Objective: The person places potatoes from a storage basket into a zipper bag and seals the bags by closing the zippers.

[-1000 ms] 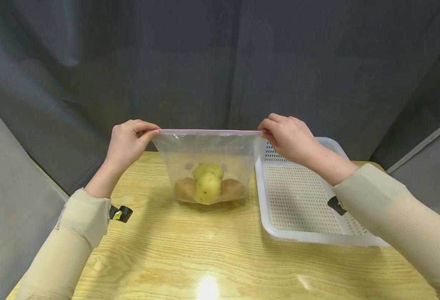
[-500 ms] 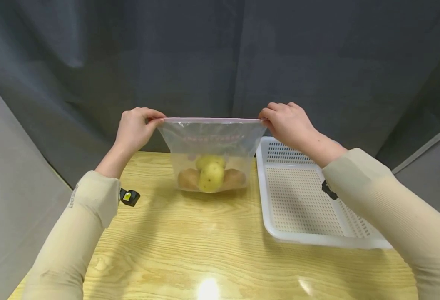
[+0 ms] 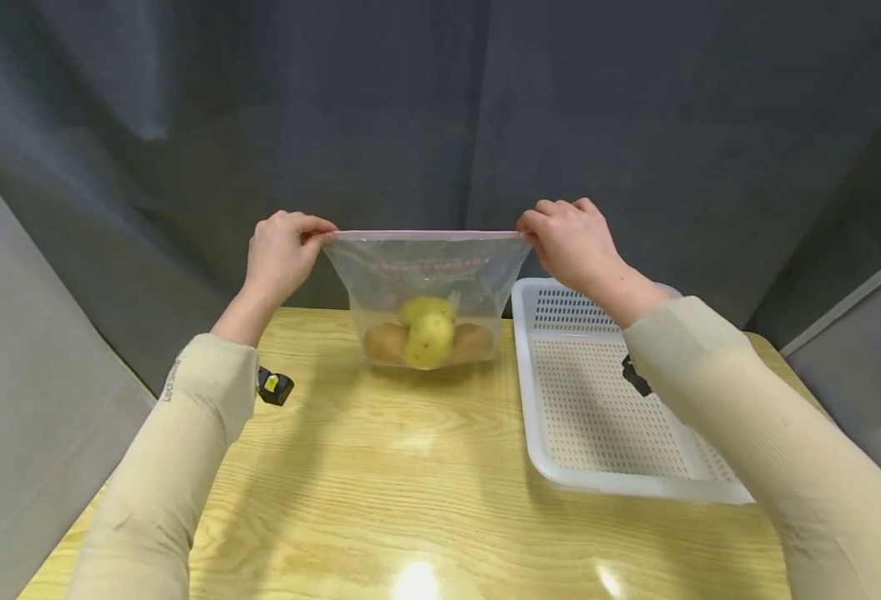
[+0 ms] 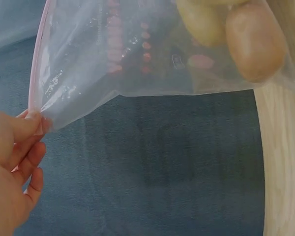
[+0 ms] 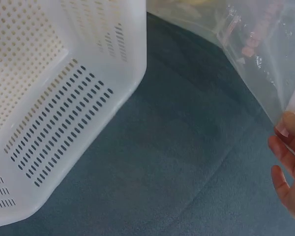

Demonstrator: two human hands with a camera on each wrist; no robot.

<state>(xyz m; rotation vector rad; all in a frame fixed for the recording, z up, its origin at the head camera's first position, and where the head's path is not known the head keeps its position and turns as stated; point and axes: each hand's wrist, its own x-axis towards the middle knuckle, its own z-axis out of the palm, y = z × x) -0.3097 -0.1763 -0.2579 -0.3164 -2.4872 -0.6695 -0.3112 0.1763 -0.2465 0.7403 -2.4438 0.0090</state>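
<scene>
A clear zip bag [image 3: 361, 271] with a pink zip edge hangs upright between the two hands. My left hand [image 3: 278, 254] pinches its top left corner between thumb and index finger. At the opposite top corner, my right hand [image 3: 571, 242] pinches the bag the same way. Several potatoes lie at the bottom of the bag: a yellow potato [image 3: 430, 340] in front, and brown ones such as this brown potato [image 4: 255, 42] at the sides. Reddish print shows on the bag in both wrist views. Whether the bag's bottom touches the table cannot be told.
A white perforated plastic basket [image 3: 533, 400] stands to the right of the bag, partly under the right forearm. Both are at the wooden table [image 3: 380, 483]. A dark curtain [image 3: 410, 108] hangs behind the table's far edge.
Both hands have risen in the head view with the bag, which has shifted up and slightly right. The left hand has come a little nearer the right. Both grips are the same.
</scene>
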